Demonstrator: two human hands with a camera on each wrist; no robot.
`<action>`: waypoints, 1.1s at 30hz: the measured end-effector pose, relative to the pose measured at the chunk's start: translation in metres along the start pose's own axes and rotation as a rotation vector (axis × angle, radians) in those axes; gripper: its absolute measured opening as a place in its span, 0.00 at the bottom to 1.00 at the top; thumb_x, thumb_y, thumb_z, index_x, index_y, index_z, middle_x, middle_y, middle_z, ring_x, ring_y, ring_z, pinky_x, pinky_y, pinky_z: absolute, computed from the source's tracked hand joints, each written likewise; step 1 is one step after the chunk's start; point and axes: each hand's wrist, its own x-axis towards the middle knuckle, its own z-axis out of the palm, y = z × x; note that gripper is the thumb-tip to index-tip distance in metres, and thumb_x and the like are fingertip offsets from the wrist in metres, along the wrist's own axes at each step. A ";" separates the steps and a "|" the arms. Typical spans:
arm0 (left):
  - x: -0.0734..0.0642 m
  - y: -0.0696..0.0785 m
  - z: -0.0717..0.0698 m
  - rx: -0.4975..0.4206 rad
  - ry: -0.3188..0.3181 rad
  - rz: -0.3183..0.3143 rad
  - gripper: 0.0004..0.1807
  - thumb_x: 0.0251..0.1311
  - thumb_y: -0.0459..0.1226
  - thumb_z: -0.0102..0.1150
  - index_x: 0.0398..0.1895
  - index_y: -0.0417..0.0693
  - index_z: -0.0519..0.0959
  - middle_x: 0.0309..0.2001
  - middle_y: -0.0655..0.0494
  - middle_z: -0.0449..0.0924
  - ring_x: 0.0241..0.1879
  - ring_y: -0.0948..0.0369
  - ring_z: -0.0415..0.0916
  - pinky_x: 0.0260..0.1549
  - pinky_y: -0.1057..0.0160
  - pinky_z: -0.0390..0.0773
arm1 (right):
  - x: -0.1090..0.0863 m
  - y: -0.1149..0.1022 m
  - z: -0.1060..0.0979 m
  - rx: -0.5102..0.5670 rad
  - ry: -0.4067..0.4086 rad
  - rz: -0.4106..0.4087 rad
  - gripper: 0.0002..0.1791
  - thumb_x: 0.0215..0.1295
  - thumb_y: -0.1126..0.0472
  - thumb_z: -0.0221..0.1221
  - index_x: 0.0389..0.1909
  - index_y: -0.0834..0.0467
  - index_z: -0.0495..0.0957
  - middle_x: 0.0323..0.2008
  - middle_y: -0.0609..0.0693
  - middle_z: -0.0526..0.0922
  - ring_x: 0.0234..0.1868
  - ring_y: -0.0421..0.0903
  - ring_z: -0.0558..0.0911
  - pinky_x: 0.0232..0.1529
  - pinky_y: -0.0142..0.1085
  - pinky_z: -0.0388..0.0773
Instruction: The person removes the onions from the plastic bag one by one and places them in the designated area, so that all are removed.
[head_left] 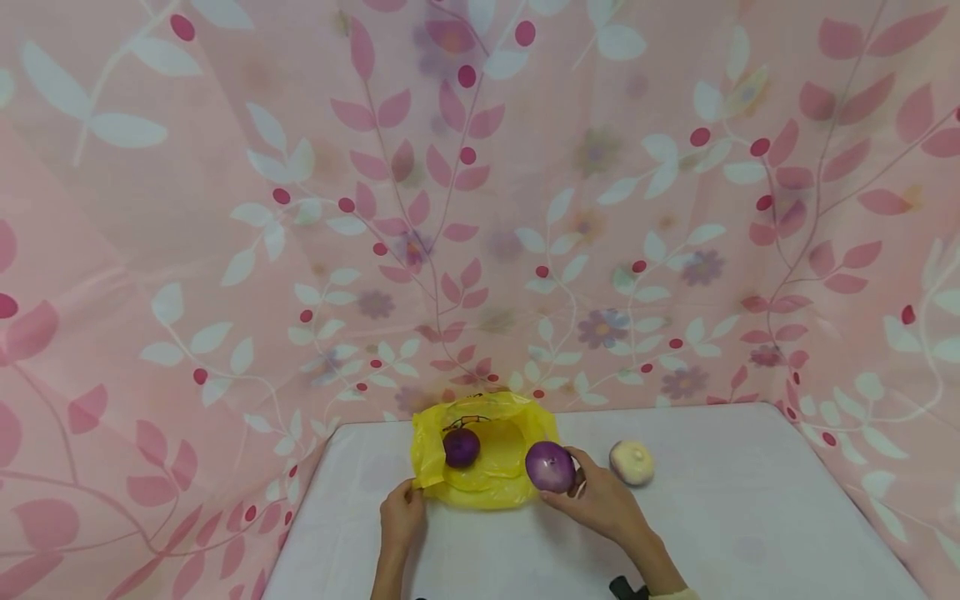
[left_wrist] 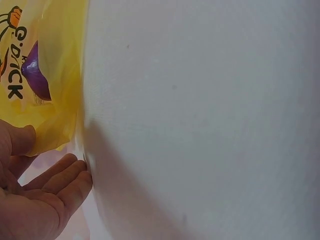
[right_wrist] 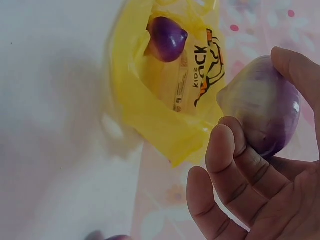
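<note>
A yellow plastic bag (head_left: 480,492) with black lettering lies with its mouth toward me. Inside it sits a dark purple onion (head_left: 461,448), also visible in the right wrist view. My left hand (head_left: 401,517) pinches the bag's left front edge between thumb and forefinger, its other fingers loosely bent in the left wrist view. My right hand (head_left: 600,500) grips a paler purple-and-white onion (head_left: 551,467) between thumb and fingers, at the bag's right edge. To the right of that hand a whitish onion (head_left: 632,462) rests on the table.
The table (head_left: 735,517) has a white cover. A pink curtain (head_left: 480,208) with leaf and flower prints hangs behind it and along both sides. A dark strap piece (head_left: 628,588) shows by the right wrist.
</note>
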 end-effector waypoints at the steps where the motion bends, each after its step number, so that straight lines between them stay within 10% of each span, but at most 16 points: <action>1: 0.000 0.000 0.000 0.001 0.000 0.002 0.10 0.63 0.28 0.55 0.43 0.36 0.84 0.35 0.49 0.84 0.32 0.57 0.73 0.36 0.53 0.78 | 0.000 0.001 -0.001 -0.001 0.001 0.005 0.46 0.46 0.32 0.70 0.62 0.54 0.71 0.24 0.38 0.77 0.24 0.35 0.73 0.26 0.31 0.73; 33: -0.003 0.000 0.000 0.007 0.038 0.037 0.10 0.62 0.28 0.56 0.41 0.38 0.85 0.39 0.46 0.85 0.40 0.50 0.80 0.42 0.46 0.78 | -0.003 0.028 -0.038 -0.018 0.042 0.136 0.48 0.49 0.31 0.68 0.65 0.56 0.69 0.27 0.43 0.78 0.28 0.42 0.73 0.30 0.37 0.71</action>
